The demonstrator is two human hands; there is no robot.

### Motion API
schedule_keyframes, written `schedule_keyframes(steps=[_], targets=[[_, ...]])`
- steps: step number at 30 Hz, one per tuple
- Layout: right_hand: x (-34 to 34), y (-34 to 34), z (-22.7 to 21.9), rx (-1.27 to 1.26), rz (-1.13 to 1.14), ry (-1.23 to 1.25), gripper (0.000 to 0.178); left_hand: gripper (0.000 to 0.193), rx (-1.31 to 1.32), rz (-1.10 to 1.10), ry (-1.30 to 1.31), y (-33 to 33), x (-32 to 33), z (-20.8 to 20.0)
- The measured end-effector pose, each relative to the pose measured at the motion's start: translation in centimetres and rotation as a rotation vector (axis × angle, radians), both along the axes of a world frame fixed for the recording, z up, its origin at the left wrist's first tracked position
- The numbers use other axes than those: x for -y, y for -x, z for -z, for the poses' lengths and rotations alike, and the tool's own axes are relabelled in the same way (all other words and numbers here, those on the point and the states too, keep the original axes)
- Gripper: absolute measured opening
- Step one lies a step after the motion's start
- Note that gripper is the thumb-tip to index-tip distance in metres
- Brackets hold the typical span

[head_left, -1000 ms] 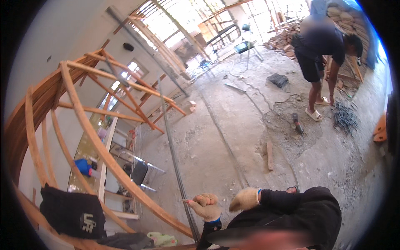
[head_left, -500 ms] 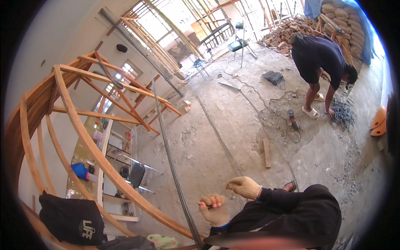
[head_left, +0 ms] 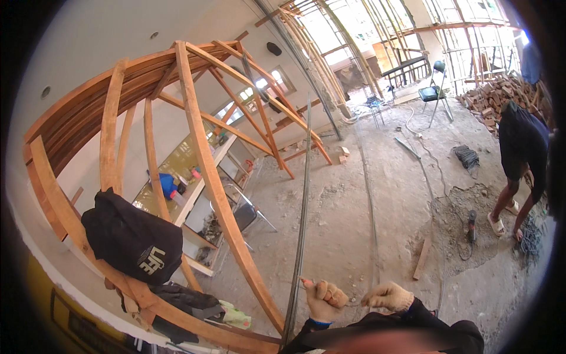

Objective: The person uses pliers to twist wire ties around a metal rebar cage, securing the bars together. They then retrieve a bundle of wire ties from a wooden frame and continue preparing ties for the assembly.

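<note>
The gloved left hand (head_left: pixel 325 302) is held at the near edge, its fingers curled closed around a thin piece (head_left: pixel 301 280), the tip of which is seen poking out to the left; its kind cannot be told. The gloved right hand (head_left: pixel 390 297) is held just to the right, fingers bent; whether anything is gripped cannot be told. Long metal bars (head_left: pixel 300 236) are seen just left of the left hand, beside a wooden frame (head_left: pixel 204 159).

Daylight is let in through the pole-crossed opening (head_left: pixel 460 25), upper right; a folding chair (head_left: pixel 432 93) is seen below, rough grey floor (head_left: pixel 333 236) spread centre-frame!
</note>
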State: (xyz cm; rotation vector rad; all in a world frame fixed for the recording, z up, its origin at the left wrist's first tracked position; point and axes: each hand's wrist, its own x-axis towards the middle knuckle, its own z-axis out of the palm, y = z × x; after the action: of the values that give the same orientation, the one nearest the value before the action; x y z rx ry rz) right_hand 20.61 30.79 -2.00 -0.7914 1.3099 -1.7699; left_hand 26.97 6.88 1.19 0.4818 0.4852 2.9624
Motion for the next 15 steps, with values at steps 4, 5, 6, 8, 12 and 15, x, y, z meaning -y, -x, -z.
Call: schedule_keyframes(steps=[4, 5, 6, 8, 12, 15], targets=[[0.9, -0.4, 0.0, 0.047, 0.356, -0.154, 0.029, 0.066, 0.131, -0.222, 0.170, -0.1, -1.4, -0.1], [1.4, -0.4, 0.0, 0.017, 0.402, -0.182, 0.029, 0.064, 0.210, -0.349, 0.220, -0.2, -1.8, -0.2], [1.9, -0.5, 0.1, -0.043, 0.455, -0.219, 0.029, 0.062, 0.287, -0.479, 0.272, -0.1, -2.1, -0.3], [2.6, -0.7, 0.1, 0.066, 0.513, -0.196, 0.031, 0.055, 0.243, -0.492, 0.256, 0.0, -2.7, -0.5], [3.3, -0.4, 0.5, 0.295, 0.690, -0.087, 0.032, 0.043, 0.208, -0.652, 0.395, -0.1, -5.8, 0.2], [3.6, -0.5, 1.1, 0.151, 0.618, -0.123, 0.030, 0.036, 0.151, -0.914, 0.435, 0.7, -8.1, 0.9]])
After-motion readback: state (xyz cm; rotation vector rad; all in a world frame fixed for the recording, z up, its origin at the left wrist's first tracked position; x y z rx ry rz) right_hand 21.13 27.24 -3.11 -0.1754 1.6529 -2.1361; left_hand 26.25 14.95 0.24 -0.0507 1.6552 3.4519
